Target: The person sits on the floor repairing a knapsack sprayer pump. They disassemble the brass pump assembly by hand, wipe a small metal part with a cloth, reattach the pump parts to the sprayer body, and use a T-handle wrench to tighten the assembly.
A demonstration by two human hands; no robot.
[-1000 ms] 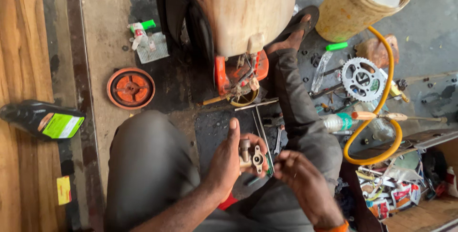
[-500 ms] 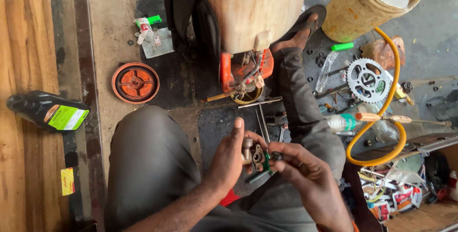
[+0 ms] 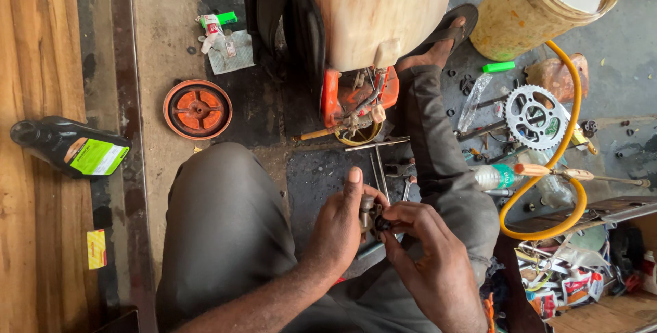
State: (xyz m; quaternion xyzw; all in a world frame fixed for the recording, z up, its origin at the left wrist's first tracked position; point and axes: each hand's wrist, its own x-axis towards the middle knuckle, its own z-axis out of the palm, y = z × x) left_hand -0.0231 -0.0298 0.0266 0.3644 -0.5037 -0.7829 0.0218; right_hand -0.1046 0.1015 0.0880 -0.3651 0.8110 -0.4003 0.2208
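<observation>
A: Which step is in hand here?

B: A small metal part (image 3: 369, 218), grey and greasy, is held up over the lap, between the knees. The left hand (image 3: 337, 232) is wrapped around it, its fingers (image 3: 354, 186) closed on the body of the part. The right hand (image 3: 432, 259) is brought against it from the other side, and its fingertips (image 3: 391, 224) are pinched on something small and dark at the face of the part. What exactly is pinched cannot be told; it is too small. It is judged that a little piece is being fitted or turned by hand.

A: And what is asked by the next move?

B: A steady grip from the left hand, probably, and fine turning from the right, because the piece may be dropped easily onto the oily floor (image 3: 157, 39).

A: Are tools near?

B: Yes. A T-handle wrench (image 3: 378, 147) is lying on the floor just beyond the hands, before the orange engine (image 3: 356, 97). A toothed sprocket (image 3: 536, 117) and a yellow hose (image 3: 571, 169) are seen to the right, and a dark oil bottle (image 3: 72, 147) well apart on the left.
</observation>
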